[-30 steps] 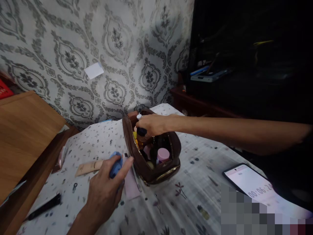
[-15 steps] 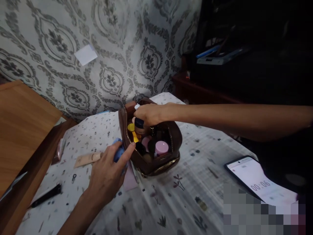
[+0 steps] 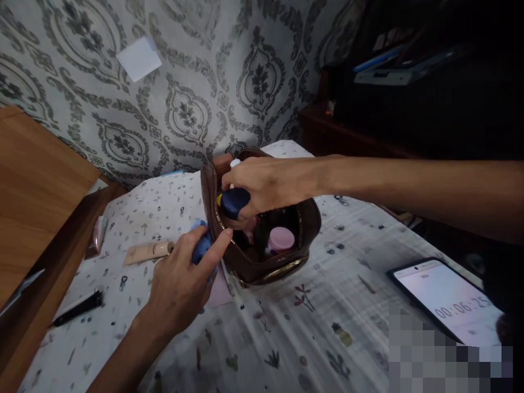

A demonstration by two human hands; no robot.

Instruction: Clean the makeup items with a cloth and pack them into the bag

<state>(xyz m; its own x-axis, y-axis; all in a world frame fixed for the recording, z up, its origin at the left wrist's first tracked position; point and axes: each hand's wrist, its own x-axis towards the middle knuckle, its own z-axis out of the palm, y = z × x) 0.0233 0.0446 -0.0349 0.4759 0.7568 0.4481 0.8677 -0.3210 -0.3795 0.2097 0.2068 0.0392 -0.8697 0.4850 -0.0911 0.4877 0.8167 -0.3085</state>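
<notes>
Two hands work at an unzipped brown bag [image 3: 256,273], which sits toward the far edge of the patterned sheet [image 3: 262,341], and the right hand [image 3: 268,183] is in over its mouth! Those right fingers grip a dark-blue-topped container [image 3: 235,203], thumb on the near side, forefinger across the far side, the top just inside the bag's left rim. A white cap [image 3: 234,163] pokes up just beyond the knuckles; whether the fingers touch it, I can't tell. Down inside, nearer the front wall, a pink lid [image 3: 281,239] sits clear of the fingertips. Over to the left hand [image 3: 180,281]: it grasps a crumpled blue item [image 3: 201,248] between forefinger and thumb, right beside the bag, thumb tip at the zip line. Below that hand a pink tube [image 3: 220,292] shows, partly covered; a beige tube [image 3: 147,252] lies near its knuckles. Toward the sheet's left edge rests a slim black object [image 3: 77,308], and near the right edge a phone [image 3: 446,300] reads 00:06:25.
</notes>
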